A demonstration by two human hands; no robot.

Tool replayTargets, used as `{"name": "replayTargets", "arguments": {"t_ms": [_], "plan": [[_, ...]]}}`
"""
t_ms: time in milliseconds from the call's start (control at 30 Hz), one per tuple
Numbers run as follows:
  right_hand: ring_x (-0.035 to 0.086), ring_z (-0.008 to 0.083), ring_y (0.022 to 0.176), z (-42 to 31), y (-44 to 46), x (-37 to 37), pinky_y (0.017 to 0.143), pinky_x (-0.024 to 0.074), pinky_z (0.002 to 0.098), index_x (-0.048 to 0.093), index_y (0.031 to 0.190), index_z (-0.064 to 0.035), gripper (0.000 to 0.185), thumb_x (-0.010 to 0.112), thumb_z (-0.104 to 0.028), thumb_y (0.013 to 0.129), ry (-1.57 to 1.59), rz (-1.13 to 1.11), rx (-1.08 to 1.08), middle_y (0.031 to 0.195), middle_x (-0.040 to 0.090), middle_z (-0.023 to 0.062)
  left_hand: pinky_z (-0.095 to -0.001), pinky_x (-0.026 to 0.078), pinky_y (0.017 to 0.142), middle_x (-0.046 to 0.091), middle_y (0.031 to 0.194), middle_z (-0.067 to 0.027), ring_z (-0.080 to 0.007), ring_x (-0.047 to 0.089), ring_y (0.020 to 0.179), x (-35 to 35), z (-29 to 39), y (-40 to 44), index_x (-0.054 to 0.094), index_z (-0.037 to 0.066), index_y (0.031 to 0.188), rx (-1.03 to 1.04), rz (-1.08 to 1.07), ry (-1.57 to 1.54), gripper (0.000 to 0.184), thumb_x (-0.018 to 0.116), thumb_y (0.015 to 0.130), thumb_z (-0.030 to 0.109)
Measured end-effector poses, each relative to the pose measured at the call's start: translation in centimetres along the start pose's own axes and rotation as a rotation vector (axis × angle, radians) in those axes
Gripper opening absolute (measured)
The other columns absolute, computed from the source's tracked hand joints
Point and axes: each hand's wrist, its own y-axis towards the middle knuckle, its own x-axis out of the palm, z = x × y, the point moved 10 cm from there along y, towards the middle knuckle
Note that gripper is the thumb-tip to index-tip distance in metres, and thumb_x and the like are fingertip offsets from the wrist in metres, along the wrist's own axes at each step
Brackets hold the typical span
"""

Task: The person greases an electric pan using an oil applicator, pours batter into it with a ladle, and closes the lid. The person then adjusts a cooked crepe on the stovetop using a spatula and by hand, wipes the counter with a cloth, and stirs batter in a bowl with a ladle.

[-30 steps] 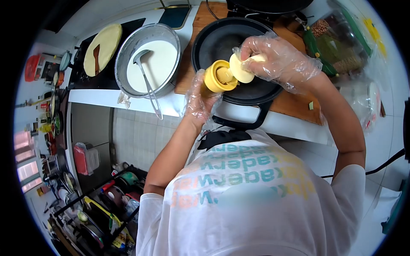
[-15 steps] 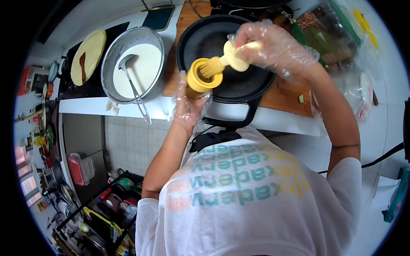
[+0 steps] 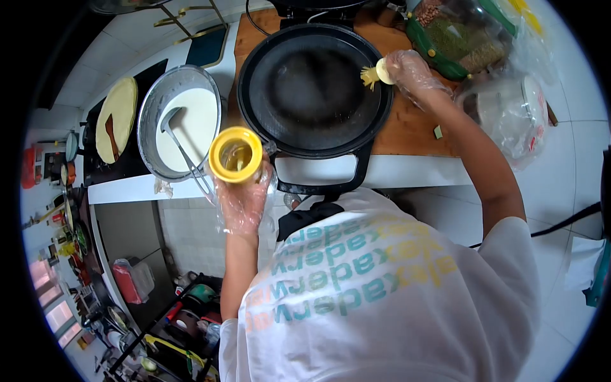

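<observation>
Both hands wear clear plastic gloves. My left hand (image 3: 242, 204) is wrapped round an oil jar (image 3: 235, 155) with a yellow rim, held at the counter's front edge; its inside shows from above. In my right hand (image 3: 412, 71) is a basting brush (image 3: 370, 77) with a pale round cap on its handle. Its bristles point left, over the right rim of the black round griddle pan (image 3: 312, 95). The pan's dark surface has faint lighter smears. Left of it stands a metal pot (image 3: 147, 121) of white batter (image 3: 200, 127), with a ladle (image 3: 170, 121) resting inside.
A wooden board (image 3: 407, 137) lies under the pan. At far left are a pale yellow flatbread (image 3: 121, 105) and a brown spatula (image 3: 111, 137). A green-edged container (image 3: 445, 38) and a plastic-wrapped jar (image 3: 509, 118) stand at the right. The pan's handle (image 3: 324, 188) sticks out past the counter edge.
The brush has come out of the jar and moved right to the pan's right rim. My left hand and the jar have moved left and lower, and the view has shifted slightly.
</observation>
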Motion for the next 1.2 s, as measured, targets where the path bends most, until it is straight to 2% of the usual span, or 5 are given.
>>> {"name": "replayTargets", "arguments": {"t_ms": [333,500,700,833,1200], "plan": [[0.055,0.0202,0.079,-8.7,-7.5,8.7,0.069,0.0458,0.0327,0.054,0.088,-0.009,0.013,0.056,-0.019,0.08,-0.007,-0.445,-0.324,0.085,0.056,0.0084,-0.04,0.047,0.087,0.047,0.116,-0.0167,-0.0344,0.045,0.106,-0.2,0.4,-0.7,0.045,0.004,0.117,-0.031,-0.039,-0.085,0.048,0.055,0.082,0.035],[0.05,0.0098,0.073,0.2,-3.3,4.0,0.061,0.0429,0.0254,0.053,0.088,-0.0096,0.008,0.053,-0.016,0.082,0.403,-0.258,-0.156,0.079,0.053,0.0025,-0.0434,0.046,0.087,0.043,0.118,-0.0179,-0.0359,0.043,0.108,-0.3,1.0,-1.4,0.046,0.004,0.117,-0.018,-0.067,-0.168,0.049,0.059,0.08,0.033],[0.055,0.037,0.076,-4.2,7.4,2.7,0.07,0.0426,0.0448,0.06,0.081,-0.0018,0.018,0.055,-0.019,0.077,-0.19,0.268,-0.423,0.078,0.058,0.0181,-0.0456,0.045,0.086,0.041,0.124,-0.0157,-0.0376,0.041,0.11,-1.3,1.6,-2.5,0.046,0.007,0.118,-0.021,-0.031,-0.202,0.05,0.057,0.08,0.037],[0.059,0.0306,0.072,-9.4,11.0,9.8,0.065,0.047,0.0381,0.058,0.08,-0.0054,0.016,0.058,-0.021,0.075,0.017,0.232,-0.541,0.079,0.06,0.0145,-0.046,0.045,0.086,0.04,0.126,-0.0149,-0.0378,0.039,0.111,-1.6,2.1,-3.0,0.048,0.008,0.117,-0.017,-0.03,-0.225,0.048,0.057,0.08,0.036],[0.053,0.0237,0.096,-9.9,-7.9,11.3,0.082,0.0404,0.0371,0.056,0.095,-0.0112,0.024,0.054,-0.029,0.079,-0.118,-0.661,-0.281,0.096,0.055,0.0109,-0.0432,0.044,0.089,0.04,0.124,-0.0149,-0.0353,0.038,0.114,-0.4,1.5,-2.2,0.048,0.007,0.116,-0.104,-0.091,-0.168,0.049,0.06,0.078,0.035]]}}
